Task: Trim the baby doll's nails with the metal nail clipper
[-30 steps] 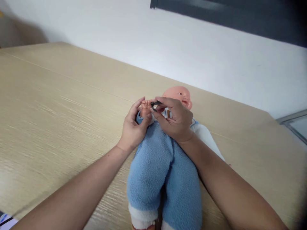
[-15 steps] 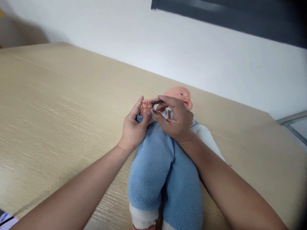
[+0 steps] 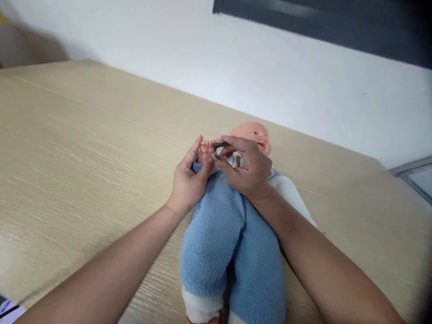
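Observation:
A baby doll in blue fleece trousers and a white top lies on its back on the table, legs toward me. My left hand is wrapped round the doll's hand, its small fingers pointing up between my thumb and fingers. Between the thumb and fingers of my right hand is a nail clipper, dark and metallic. The clipper's tip is at the doll's fingers. My right hand covers part of the doll's chest and head.
The pale wooden table stretches out around the doll, up against a white wall. A dark panel is on the wall at upper right. A metal-framed item stands at the right edge, and a printed item lies at lower left.
Almost nothing differs. The nail clipper's lever looks slightly shifted in my right hand, while both hands and the doll keep their places.

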Tool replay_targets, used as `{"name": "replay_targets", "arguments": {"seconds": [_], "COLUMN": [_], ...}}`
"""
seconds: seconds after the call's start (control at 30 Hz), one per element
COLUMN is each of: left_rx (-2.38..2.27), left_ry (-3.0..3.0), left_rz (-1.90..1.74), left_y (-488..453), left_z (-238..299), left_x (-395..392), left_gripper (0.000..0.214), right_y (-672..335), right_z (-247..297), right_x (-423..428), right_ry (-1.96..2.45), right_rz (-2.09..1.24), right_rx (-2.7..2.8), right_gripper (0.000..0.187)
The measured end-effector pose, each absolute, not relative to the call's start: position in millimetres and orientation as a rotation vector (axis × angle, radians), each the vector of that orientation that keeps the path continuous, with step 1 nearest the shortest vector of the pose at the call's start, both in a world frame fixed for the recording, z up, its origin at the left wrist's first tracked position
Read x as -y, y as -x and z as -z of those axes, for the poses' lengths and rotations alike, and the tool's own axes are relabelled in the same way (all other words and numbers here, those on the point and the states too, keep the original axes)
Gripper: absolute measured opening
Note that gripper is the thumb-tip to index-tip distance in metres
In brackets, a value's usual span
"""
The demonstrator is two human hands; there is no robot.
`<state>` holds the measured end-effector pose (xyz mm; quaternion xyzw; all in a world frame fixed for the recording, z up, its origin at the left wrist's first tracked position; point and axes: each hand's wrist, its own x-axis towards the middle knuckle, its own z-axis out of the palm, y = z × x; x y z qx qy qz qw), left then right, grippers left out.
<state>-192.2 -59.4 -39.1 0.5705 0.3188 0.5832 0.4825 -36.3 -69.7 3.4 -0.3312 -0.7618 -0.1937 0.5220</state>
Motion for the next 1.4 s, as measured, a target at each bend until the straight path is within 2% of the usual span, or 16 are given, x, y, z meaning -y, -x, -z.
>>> {"name": "replay_targets", "arguments": {"seconds": [0.37,0.63,0.93,1.07,1.4], "left_rx": [-0.767,-0.789,-0.815,-0.851,-0.845], "left_ry": [-1.387,-1.363,-1.340,-1.362,-1.356], "left_rz": [-1.424,-1.412,-1.402,-1.378,-1.389], "left_y": [191,191,190,191,191], "left_z": [40,40,40,37,37], "left_x": [59,56,54,56,56], "left_gripper": [0.055,0.056,0.056,0.061,0.058], "right_y": [35,28,34,33,33], "right_z": [-2,13,-4,-5,-4], "right_x": [69,66,71,70,70], "right_ry": [0.800,0.825,0.813,0.800,0.834], "right_rz": [0.473,0.252,0.338,0.380,0.323], "right_rx": [1.829,1.768,1.890,1.904,1.925], "right_gripper": [0.036,0.056,0.042,0.041,0.039]}}
